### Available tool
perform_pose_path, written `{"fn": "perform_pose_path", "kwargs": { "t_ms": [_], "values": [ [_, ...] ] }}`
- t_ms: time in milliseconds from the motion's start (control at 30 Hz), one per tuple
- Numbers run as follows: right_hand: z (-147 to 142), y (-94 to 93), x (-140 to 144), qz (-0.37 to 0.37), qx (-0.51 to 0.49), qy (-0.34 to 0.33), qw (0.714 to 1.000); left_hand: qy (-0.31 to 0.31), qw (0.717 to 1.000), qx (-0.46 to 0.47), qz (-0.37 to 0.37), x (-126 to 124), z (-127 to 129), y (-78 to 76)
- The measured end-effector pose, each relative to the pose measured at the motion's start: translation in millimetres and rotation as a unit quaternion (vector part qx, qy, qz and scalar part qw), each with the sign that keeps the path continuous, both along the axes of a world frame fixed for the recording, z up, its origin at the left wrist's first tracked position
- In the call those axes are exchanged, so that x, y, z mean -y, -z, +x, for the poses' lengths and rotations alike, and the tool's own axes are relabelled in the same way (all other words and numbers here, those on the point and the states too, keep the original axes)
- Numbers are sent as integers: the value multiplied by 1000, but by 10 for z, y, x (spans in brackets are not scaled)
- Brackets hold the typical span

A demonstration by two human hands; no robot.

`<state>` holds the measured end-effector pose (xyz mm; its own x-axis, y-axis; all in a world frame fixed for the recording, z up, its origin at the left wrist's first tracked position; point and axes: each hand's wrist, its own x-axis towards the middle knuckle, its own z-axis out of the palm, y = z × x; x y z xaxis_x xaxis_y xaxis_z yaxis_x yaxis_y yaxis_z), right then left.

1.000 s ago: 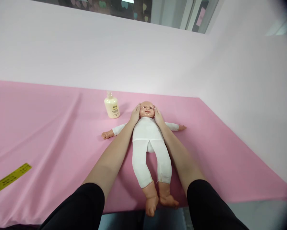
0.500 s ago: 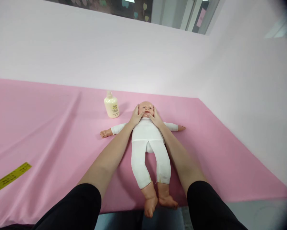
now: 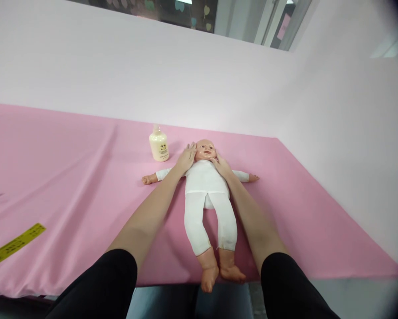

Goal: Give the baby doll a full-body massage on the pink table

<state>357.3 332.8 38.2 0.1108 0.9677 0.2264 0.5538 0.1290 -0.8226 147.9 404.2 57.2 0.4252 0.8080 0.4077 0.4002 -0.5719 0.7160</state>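
Note:
A baby doll [image 3: 207, 177] in a white body suit lies on its back, arms spread and feet toward me. Flat along the side of its head, on the left, rests my left hand [image 3: 186, 158], open, fingers stretched out and thumb hidden. My right hand [image 3: 221, 165] touches the other cheek and jaw, open, its thumb near the chin; its fingertips are partly hidden behind the head. The doll's face is tipped slightly to the right. Just left of my left hand stands a pump bottle [image 3: 159, 147] of pale yellow liquid.
A pink cloth [image 3: 95, 208] with folds covers the table. At the lower left lies a yellow strip [image 3: 16, 246] with dark print. A white wall [image 3: 172, 75] runs behind and to the right, with a window [image 3: 239, 20] above. The doll's feet reach the front edge.
My left thumb has left the doll's chin, and the left hand now lies flatter beside the head. The right hand has shifted slightly down the cheek. The doll's head has turned a little right.

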Motion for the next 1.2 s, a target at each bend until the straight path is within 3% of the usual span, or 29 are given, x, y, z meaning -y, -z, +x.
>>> {"fn": "perform_pose_path", "kwargs": {
  "t_ms": [133, 233, 300, 400, 467, 533, 600, 700, 800, 933, 1033, 1100, 1167, 1200],
  "values": [
    [94, -73, 187, 31, 52, -12, 998, -149, 976, 7, 159, -96, -481, -572],
    [80, -174, 383, 43, 70, 3, 997, -256, 956, -20, 143, -208, -857, -931],
    [-31, -268, 521, 57, 81, -3, 995, -268, 955, -39, 123, -186, -930, -1018],
    [-347, -372, 724, 101, 142, -114, 978, -160, 976, -39, 143, 94, -638, -890],
    [-592, -383, 862, 99, 199, -202, 954, -2, 991, -54, 120, 391, -256, -687],
    [-780, -354, 1006, 67, 234, -242, 939, 165, 978, -100, 79, 667, 122, -461],
    [-847, -312, 1151, 42, 245, -243, 938, 250, 956, -151, 36, 835, 364, -267],
    [-680, -266, 1342, 50, 237, -261, 934, 249, 952, -177, 14, 854, 361, -82],
    [-322, -212, 1452, 45, 208, -288, 934, 207, 965, -162, 18, 773, 68, 17],
    [-19, -63, 1408, 15, 193, -176, 965, 117, 979, -166, -29, 931, -217, 64],
    [-115, -5, 1264, -17, 196, -52, 979, 79, 971, -215, -63, 1307, -176, -3],
    [-268, -45, 1153, -20, 198, 15, 980, 106, 954, -276, -53, 1590, -91, -90],
    [-411, -132, 1051, 15, 204, 11, 979, 152, 934, -324, -16, 1813, -25, -171],
    [-464, -181, 1007, 36, 212, -29, 976, 169, 926, -338, 4, 1884, -10, -196]
  ]
}}
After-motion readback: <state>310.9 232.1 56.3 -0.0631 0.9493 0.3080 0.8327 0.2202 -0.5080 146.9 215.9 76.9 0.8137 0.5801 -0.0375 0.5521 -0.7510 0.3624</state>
